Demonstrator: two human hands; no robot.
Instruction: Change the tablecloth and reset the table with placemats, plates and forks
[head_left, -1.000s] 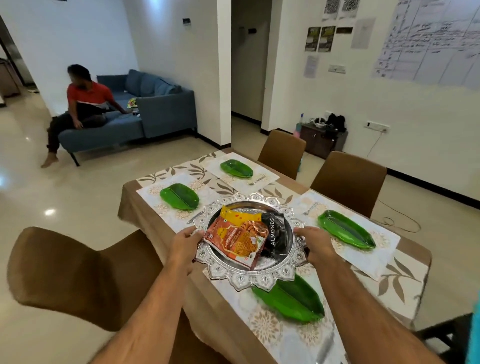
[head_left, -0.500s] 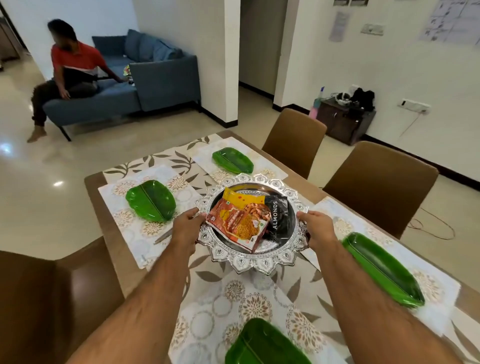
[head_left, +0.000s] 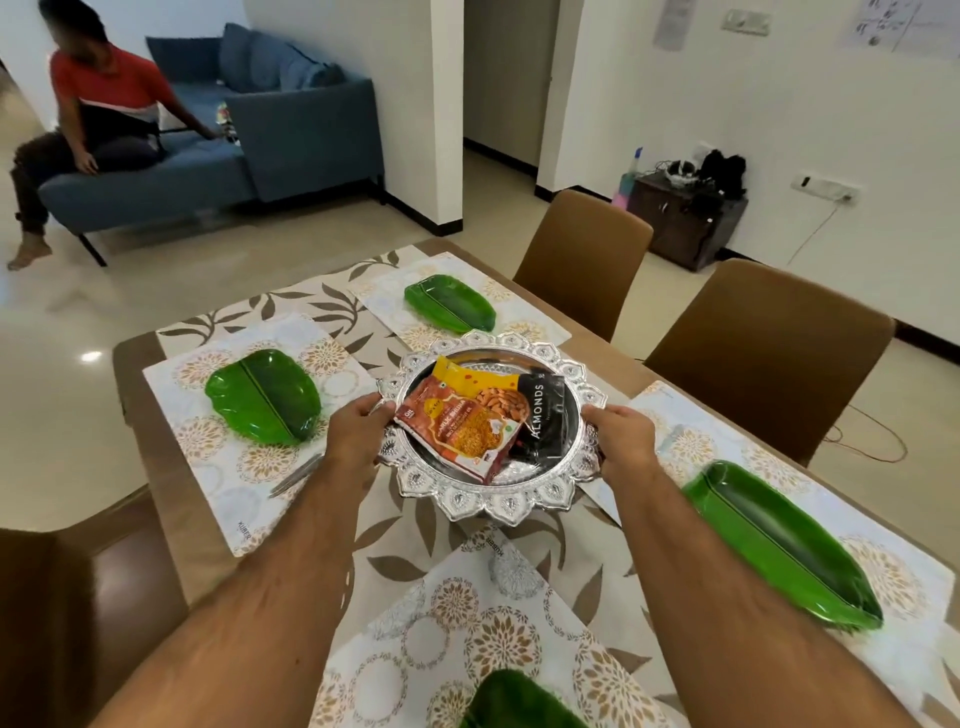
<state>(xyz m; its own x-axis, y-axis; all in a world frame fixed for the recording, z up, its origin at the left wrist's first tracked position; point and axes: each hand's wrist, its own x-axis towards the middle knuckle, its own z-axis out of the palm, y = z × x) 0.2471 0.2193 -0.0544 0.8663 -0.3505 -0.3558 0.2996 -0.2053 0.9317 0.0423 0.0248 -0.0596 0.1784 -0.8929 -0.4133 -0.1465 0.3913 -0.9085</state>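
Observation:
An ornate silver tray (head_left: 493, 506) carries an orange snack packet (head_left: 462, 428) and a black almonds packet (head_left: 540, 418). My left hand (head_left: 358, 431) grips its left rim and my right hand (head_left: 621, 434) grips its right rim, over the middle of the table. The leaf-patterned tablecloth (head_left: 415, 535) lies under floral placemats (head_left: 228, 467). Green leaf-shaped plates sit at the left (head_left: 262, 395), far side (head_left: 449, 304), right (head_left: 779, 545) and near edge (head_left: 514, 701). A fork (head_left: 296, 475) lies by the left plate.
Brown chairs stand at the far right (head_left: 582, 254) (head_left: 769, 353) and near left (head_left: 62, 613). A person sits on a blue sofa (head_left: 291, 140) at the back left. A dark cabinet (head_left: 685, 218) stands by the wall.
The view has come closer over the table. The tray in both hands has moved toward the table's middle, between the plates.

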